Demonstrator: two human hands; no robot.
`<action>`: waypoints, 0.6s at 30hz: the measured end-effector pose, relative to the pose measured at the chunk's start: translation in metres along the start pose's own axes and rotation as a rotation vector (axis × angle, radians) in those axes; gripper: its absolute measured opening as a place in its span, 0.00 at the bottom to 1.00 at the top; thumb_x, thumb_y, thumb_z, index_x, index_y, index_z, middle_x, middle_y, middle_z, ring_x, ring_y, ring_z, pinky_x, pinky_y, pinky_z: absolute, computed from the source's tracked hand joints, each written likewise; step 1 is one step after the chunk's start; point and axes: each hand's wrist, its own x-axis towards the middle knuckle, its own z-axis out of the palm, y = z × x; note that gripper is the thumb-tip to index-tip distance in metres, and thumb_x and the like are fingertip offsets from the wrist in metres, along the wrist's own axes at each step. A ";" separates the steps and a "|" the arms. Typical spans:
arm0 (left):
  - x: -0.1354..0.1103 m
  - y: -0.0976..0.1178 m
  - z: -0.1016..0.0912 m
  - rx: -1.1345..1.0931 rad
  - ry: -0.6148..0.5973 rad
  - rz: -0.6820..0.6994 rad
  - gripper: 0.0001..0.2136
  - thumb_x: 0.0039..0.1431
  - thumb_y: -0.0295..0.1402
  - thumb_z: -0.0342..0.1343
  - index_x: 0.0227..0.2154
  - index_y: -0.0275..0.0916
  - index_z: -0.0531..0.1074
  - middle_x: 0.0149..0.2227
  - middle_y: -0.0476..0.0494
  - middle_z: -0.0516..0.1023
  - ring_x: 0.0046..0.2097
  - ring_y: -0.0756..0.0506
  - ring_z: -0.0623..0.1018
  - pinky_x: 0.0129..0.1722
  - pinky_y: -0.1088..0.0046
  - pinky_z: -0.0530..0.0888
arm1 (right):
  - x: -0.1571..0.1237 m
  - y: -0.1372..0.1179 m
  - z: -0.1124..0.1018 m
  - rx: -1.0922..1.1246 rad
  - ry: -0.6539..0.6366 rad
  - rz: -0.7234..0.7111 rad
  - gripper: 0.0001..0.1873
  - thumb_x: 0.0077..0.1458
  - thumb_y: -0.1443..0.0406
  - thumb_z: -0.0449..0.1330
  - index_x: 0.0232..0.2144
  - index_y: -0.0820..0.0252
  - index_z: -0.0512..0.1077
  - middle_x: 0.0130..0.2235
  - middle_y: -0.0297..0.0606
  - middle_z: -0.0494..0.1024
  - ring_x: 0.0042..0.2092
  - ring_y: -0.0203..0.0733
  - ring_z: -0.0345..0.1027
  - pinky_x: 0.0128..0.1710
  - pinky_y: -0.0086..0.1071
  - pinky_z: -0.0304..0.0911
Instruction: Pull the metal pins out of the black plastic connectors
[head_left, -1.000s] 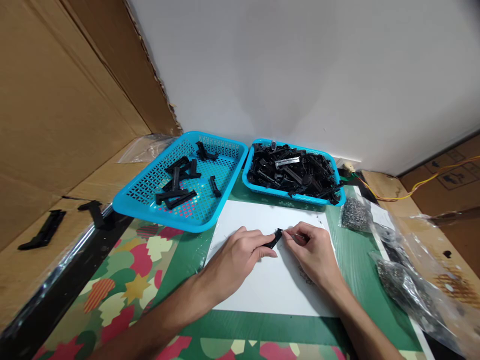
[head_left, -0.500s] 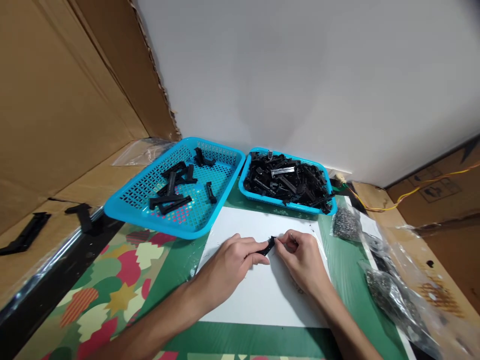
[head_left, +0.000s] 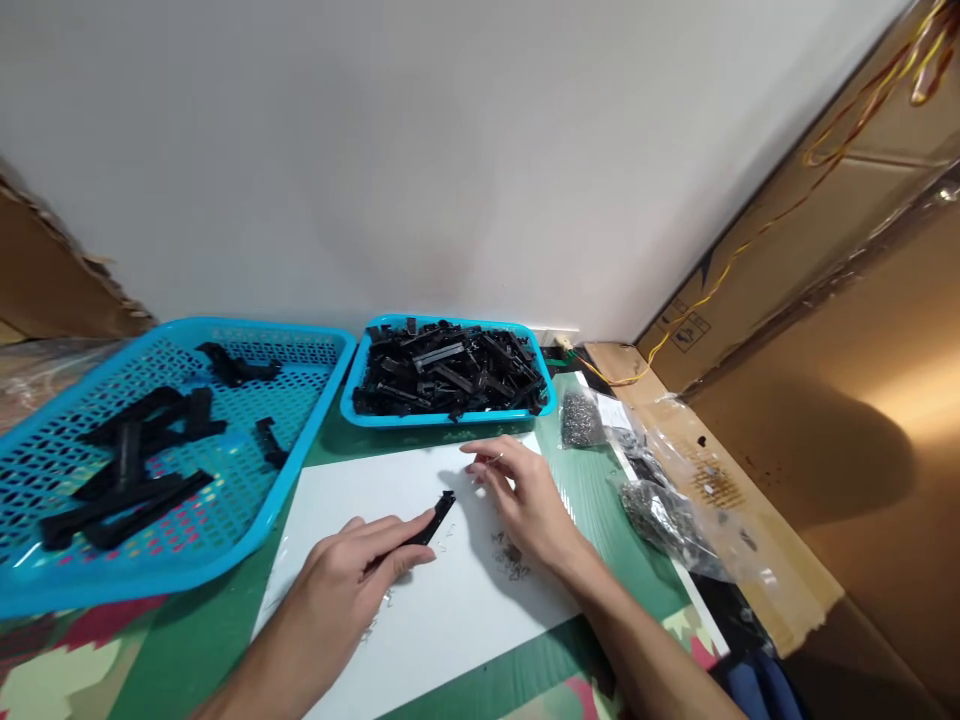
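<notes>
My left hand (head_left: 351, 572) rests on the white sheet (head_left: 450, 620) on the table, thumb and fingers closed round a black plastic piece (head_left: 435, 516) whose tip points up and away. My right hand (head_left: 526, 498) hovers just beside it, fingertips drawn together; whether they pinch anything, I cannot tell. The blue tray (head_left: 450, 419) of black parts sits beyond.

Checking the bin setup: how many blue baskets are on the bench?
2. Left basket, cut off by the frame edge, holds a few black parts; back basket, by the wall, is heaped with black pieces. No others visible.
</notes>
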 end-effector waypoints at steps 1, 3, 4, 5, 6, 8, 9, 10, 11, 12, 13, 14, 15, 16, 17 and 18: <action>0.000 0.003 0.000 -0.002 -0.009 0.000 0.15 0.67 0.41 0.56 0.51 0.49 0.84 0.39 0.51 0.88 0.34 0.44 0.80 0.38 0.70 0.74 | 0.000 0.000 0.002 0.068 0.038 0.042 0.11 0.69 0.65 0.59 0.48 0.55 0.80 0.43 0.39 0.81 0.40 0.41 0.78 0.43 0.35 0.74; -0.001 0.008 -0.001 -0.011 -0.021 -0.004 0.15 0.68 0.40 0.55 0.51 0.48 0.84 0.37 0.51 0.87 0.33 0.45 0.78 0.37 0.70 0.73 | -0.002 -0.002 0.007 0.178 0.114 0.128 0.07 0.66 0.64 0.62 0.42 0.57 0.80 0.40 0.38 0.83 0.36 0.41 0.79 0.40 0.34 0.75; -0.002 0.011 -0.001 -0.016 -0.021 -0.007 0.15 0.68 0.39 0.55 0.51 0.48 0.84 0.37 0.51 0.87 0.33 0.45 0.78 0.37 0.70 0.72 | -0.003 -0.003 0.009 0.206 0.136 0.155 0.06 0.65 0.64 0.63 0.39 0.58 0.80 0.38 0.37 0.83 0.36 0.41 0.79 0.39 0.34 0.76; -0.002 0.013 0.000 -0.019 -0.018 -0.009 0.15 0.68 0.38 0.55 0.50 0.47 0.84 0.36 0.51 0.87 0.32 0.45 0.77 0.38 0.69 0.72 | -0.004 -0.004 0.011 0.216 0.145 0.167 0.05 0.64 0.63 0.63 0.36 0.58 0.79 0.36 0.36 0.82 0.36 0.41 0.79 0.39 0.33 0.76; -0.002 0.014 0.000 -0.022 -0.021 -0.010 0.15 0.68 0.38 0.55 0.50 0.47 0.84 0.36 0.51 0.87 0.32 0.45 0.76 0.38 0.69 0.72 | -0.005 -0.005 0.013 0.217 0.148 0.169 0.06 0.64 0.63 0.63 0.34 0.58 0.78 0.35 0.35 0.81 0.36 0.41 0.79 0.38 0.33 0.76; -0.003 0.016 0.000 -0.027 -0.027 -0.010 0.14 0.69 0.36 0.55 0.50 0.45 0.84 0.34 0.50 0.86 0.32 0.45 0.75 0.39 0.69 0.71 | -0.007 -0.006 0.016 0.208 0.144 0.167 0.08 0.65 0.63 0.62 0.33 0.58 0.76 0.34 0.35 0.80 0.37 0.41 0.79 0.38 0.33 0.76; -0.004 0.016 0.001 -0.030 -0.034 -0.010 0.14 0.69 0.36 0.55 0.50 0.45 0.84 0.34 0.50 0.85 0.32 0.45 0.75 0.38 0.69 0.70 | -0.008 -0.006 0.018 0.202 0.142 0.169 0.08 0.65 0.63 0.62 0.32 0.58 0.76 0.34 0.35 0.80 0.37 0.41 0.79 0.38 0.33 0.76; -0.005 0.016 0.001 -0.031 -0.041 -0.009 0.14 0.69 0.35 0.56 0.50 0.45 0.84 0.33 0.50 0.85 0.32 0.45 0.74 0.38 0.69 0.69 | -0.009 -0.006 0.020 0.197 0.146 0.171 0.08 0.65 0.63 0.63 0.33 0.58 0.76 0.34 0.35 0.80 0.37 0.41 0.79 0.38 0.33 0.76; -0.005 0.016 0.001 -0.032 -0.046 -0.005 0.14 0.69 0.34 0.56 0.50 0.44 0.84 0.32 0.51 0.84 0.32 0.45 0.73 0.38 0.69 0.69 | -0.010 -0.005 0.021 0.192 0.152 0.171 0.07 0.65 0.63 0.63 0.33 0.58 0.75 0.34 0.35 0.80 0.37 0.41 0.79 0.38 0.32 0.76; -0.006 0.017 0.001 -0.031 -0.050 0.001 0.13 0.70 0.34 0.56 0.49 0.45 0.84 0.31 0.51 0.84 0.32 0.45 0.73 0.37 0.69 0.68 | -0.011 -0.004 0.023 0.187 0.160 0.170 0.07 0.65 0.62 0.63 0.33 0.58 0.75 0.35 0.35 0.80 0.37 0.41 0.79 0.37 0.32 0.77; -0.006 0.017 0.002 -0.029 -0.052 0.010 0.13 0.70 0.33 0.56 0.49 0.45 0.84 0.31 0.51 0.84 0.32 0.46 0.73 0.37 0.69 0.68 | -0.011 -0.003 0.024 0.181 0.169 0.168 0.07 0.65 0.62 0.63 0.34 0.58 0.75 0.35 0.35 0.80 0.37 0.41 0.79 0.37 0.32 0.77; -0.006 0.017 0.002 -0.027 -0.055 0.022 0.13 0.70 0.32 0.56 0.50 0.45 0.84 0.31 0.51 0.83 0.32 0.46 0.72 0.37 0.69 0.67 | -0.012 -0.002 0.025 0.175 0.175 0.165 0.07 0.65 0.62 0.63 0.34 0.57 0.75 0.35 0.35 0.80 0.37 0.41 0.79 0.37 0.32 0.76; -0.007 0.017 0.002 -0.025 -0.055 0.033 0.13 0.70 0.31 0.56 0.50 0.45 0.84 0.31 0.51 0.83 0.32 0.46 0.73 0.37 0.69 0.67 | -0.013 -0.001 0.026 0.168 0.178 0.162 0.07 0.65 0.62 0.63 0.34 0.57 0.74 0.35 0.35 0.80 0.36 0.40 0.79 0.37 0.32 0.76; -0.007 0.017 0.003 -0.025 -0.056 0.045 0.13 0.70 0.30 0.56 0.51 0.45 0.83 0.31 0.51 0.83 0.32 0.46 0.73 0.37 0.69 0.67 | -0.013 0.000 0.027 0.159 0.180 0.158 0.07 0.66 0.62 0.63 0.34 0.57 0.74 0.35 0.34 0.79 0.36 0.40 0.78 0.36 0.32 0.76; -0.007 0.016 0.003 -0.025 -0.054 0.057 0.13 0.70 0.29 0.56 0.51 0.45 0.83 0.31 0.51 0.84 0.32 0.46 0.73 0.37 0.69 0.67 | -0.013 0.001 0.027 0.146 0.180 0.153 0.07 0.66 0.62 0.63 0.34 0.57 0.73 0.34 0.34 0.79 0.35 0.40 0.78 0.36 0.32 0.76; -0.007 0.016 0.003 -0.025 -0.052 0.068 0.13 0.71 0.29 0.56 0.51 0.44 0.83 0.32 0.51 0.84 0.32 0.47 0.74 0.38 0.69 0.67 | -0.014 0.002 0.028 0.132 0.180 0.146 0.07 0.66 0.62 0.62 0.34 0.57 0.73 0.34 0.34 0.79 0.35 0.40 0.78 0.35 0.32 0.75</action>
